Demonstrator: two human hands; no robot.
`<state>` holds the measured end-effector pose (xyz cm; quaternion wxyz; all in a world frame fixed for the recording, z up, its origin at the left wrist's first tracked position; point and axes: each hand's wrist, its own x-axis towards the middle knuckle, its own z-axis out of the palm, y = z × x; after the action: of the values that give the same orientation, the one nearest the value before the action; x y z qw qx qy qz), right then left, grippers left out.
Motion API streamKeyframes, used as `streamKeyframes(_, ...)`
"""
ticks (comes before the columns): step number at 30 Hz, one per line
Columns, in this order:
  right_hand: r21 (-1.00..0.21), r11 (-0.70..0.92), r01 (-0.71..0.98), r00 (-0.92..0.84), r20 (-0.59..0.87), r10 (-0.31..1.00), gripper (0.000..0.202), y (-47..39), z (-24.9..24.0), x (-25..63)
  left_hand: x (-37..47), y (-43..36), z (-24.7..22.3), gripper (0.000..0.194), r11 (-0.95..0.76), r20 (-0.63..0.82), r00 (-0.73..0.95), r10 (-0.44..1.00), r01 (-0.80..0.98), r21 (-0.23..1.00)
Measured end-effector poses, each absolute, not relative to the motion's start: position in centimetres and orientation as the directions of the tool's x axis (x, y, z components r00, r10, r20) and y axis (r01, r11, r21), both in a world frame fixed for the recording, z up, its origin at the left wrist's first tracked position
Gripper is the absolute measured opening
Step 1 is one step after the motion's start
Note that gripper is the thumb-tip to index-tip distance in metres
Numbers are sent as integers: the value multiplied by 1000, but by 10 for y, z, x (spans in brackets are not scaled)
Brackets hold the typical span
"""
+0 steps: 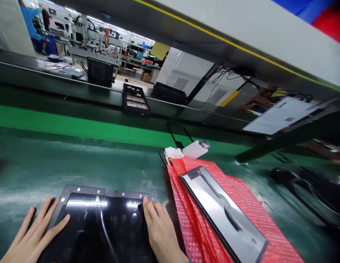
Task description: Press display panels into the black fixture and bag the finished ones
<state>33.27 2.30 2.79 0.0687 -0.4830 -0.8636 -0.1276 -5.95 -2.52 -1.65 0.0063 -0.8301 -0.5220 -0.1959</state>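
A long green work surface (pixel 76 160) runs across a factory floor, with a dark conveyor rail (pixel 63 87) behind it carrying a black parts tray (pixel 135 100) and a small dark monitor (pixel 100 72); a person in blue (pixel 30 22) stands far off at the machines. Nearest the camera, a glossy black display panel (pixel 101 226) lies flat in a dark frame on the surface, its top edge catching the light. The left hand (pixel 33 233) rests open, fingers spread, on the panel's left corner and frame; the right hand (pixel 159 228) presses flat on the top right corner, fingers together, gripping nothing. Judged from this, the panel is seated in its frame and is being pressed or aligned, not yet moved on. Just beside it to the right, a second, grey-backed panel (pixel 225 215) waits untouched on red bubble wrap (pixel 255 204). Beyond the wrap lie a white bottle (pixel 196 149) on its side and some white wipes (pixel 172 152).
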Motion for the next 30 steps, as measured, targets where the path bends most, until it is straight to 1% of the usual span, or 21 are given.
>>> streamKeyframes(3,40,489,871,-483,253,838,64,25,28,331,-57,-26,-10,75,-451,323,386,864,879,156)
streamKeyframes(5,-69,483,873,-453,254,855,60,27,33,330,-56,-28,-3,68,-448,310,384,870,879,166)
streamKeyframes(8,-271,475,837,-421,235,876,52,23,47,332,-54,-32,5,62,-438,283,379,881,880,183)
streamKeyframes(12,-579,428,694,-388,201,900,50,-6,61,340,-56,-34,10,63,-432,245,388,889,887,164)
streamKeyframes(13,-647,383,660,-364,171,916,49,-16,61,344,-57,-34,11,64,-441,239,399,885,884,156)
streamKeyframes(15,-750,227,622,-287,51,957,46,-35,60,351,-58,-34,14,63,-447,230,408,884,881,154)
streamKeyframes(16,-784,129,607,-248,-32,968,49,-43,59,355,-58,-34,16,61,-443,224,404,887,882,162)
streamKeyframes(17,-807,34,590,-222,-121,967,55,-49,58,358,-58,-34,18,60,-434,218,395,892,884,172)
streamKeyframes(19,-815,-99,571,-218,-266,939,74,-55,59,362,-57,-34,22,58,-422,207,384,900,887,190)
streamKeyframes(21,-781,-142,608,-240,-352,905,91,-52,63,362,-55,-34,24,58,-423,200,385,901,883,203)
streamKeyframes(23,-708,-120,696,-253,-399,881,103,-44,70,359,-55,-34,24,58,-423,203,383,901,881,213)
streamKeyframes(25,-607,-58,793,-261,-424,867,111,-34,77,353,-54,-34,22,60,-428,210,386,898,877,220)
streamKeyframes(28,-467,51,883,-265,-405,875,115,-25,83,345,-51,-33,20,59,-438,221,391,893,868,233)
streamKeyframes(30,-439,90,894,-271,-368,890,112,-24,83,341,-48,-33,19,57,-438,237,384,893,863,253)
